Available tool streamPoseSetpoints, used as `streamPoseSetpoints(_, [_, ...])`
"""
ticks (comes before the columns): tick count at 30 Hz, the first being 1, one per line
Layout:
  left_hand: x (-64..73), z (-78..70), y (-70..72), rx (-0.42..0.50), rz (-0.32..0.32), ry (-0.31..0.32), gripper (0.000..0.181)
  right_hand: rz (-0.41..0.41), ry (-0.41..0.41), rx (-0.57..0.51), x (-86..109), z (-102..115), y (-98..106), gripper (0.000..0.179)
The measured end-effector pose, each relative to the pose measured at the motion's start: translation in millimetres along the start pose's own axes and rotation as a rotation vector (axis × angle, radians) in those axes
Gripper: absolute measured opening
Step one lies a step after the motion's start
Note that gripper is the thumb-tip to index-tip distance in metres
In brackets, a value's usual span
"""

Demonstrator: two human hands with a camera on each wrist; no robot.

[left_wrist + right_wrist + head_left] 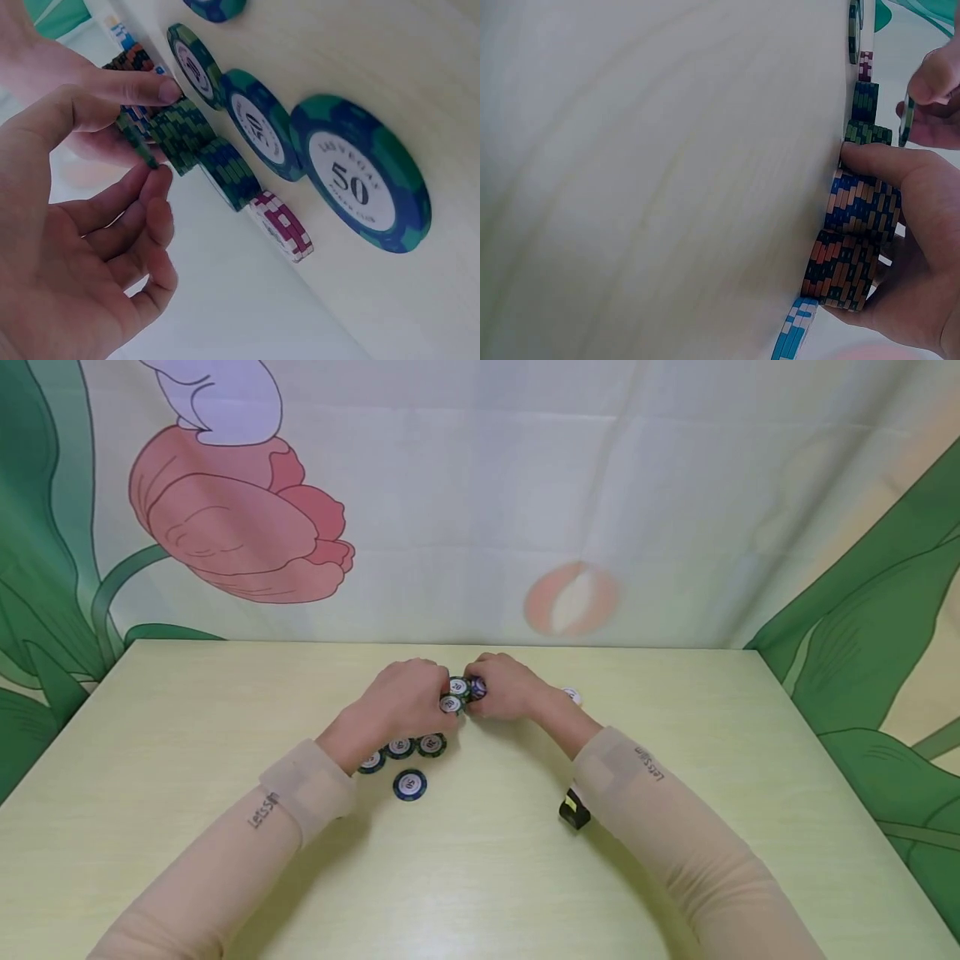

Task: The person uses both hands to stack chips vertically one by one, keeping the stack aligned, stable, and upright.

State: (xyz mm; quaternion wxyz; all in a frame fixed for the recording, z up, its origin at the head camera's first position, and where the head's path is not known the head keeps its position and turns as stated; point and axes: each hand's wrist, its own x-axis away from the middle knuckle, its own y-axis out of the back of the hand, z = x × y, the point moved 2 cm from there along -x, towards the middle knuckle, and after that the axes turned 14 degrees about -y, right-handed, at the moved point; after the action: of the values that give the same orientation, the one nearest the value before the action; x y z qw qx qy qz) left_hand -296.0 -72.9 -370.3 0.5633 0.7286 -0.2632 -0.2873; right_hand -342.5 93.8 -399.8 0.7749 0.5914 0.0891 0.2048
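My left hand (411,697) pinches one green-edged poker chip (135,142) between thumb and fingertips, raised beside a row of chip stacks. My right hand (510,687) grips the green chip stack (182,135), its thumb along the near side and its other fingers behind. Touching that hand in the right wrist view are a blue-and-tan stack (862,204) and a black-and-orange stack (841,271). Further along the row stand a blue-green stack (229,174) and a short maroon-and-white stack (281,225).
Loose chips lie flat in front of the row, among them a blue chip marked 50 (410,785). A light-blue-and-white stack (795,330) ends the row at the right. A small black object (574,812) sits by the right sleeve. Behind the table (480,877) hangs a printed curtain (465,527).
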Motion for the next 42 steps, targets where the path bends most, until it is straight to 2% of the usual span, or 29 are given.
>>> streamPoseSetpoints(5, [-4.6,6.0,-0.5,-0.015,-0.058,0.010,0.019,-0.014,0.019,-0.005,-0.1,0.7,0.3,0.028])
streamPoseSetpoints(9, [-7.7,11.9,-4.3,-0.012,-0.078,0.031,0.019,-0.010,0.015,-0.010,0.3,0.8,1.3,0.028])
streamPoseSetpoints(19, [-11.1,14.6,-9.5,0.031,-0.058,0.048,0.023,0.017,0.006,-0.025,-0.7,-0.8,-0.1,0.029])
streamPoseSetpoints(26, [-11.4,12.8,-7.3,0.092,-0.057,0.110,0.031,0.028,0.007,-0.006,-1.0,0.4,2.2,0.031])
streamPoseSetpoints(30, [-11.3,11.7,-6.0,0.098,-0.060,0.132,0.034,0.019,-0.012,0.015,-0.8,0.5,3.1,0.032])
streamPoseSetpoints(37, [-11.8,10.1,-6.2,0.114,-0.046,0.162,0.028,0.006,-0.024,0.023,-0.9,1.4,2.6,0.030])
streamPoseSetpoints(42, [-12.5,9.4,-7.5,0.112,-0.054,0.152,0.024,0.018,-0.035,0.028,-0.4,2.9,2.3,0.028])
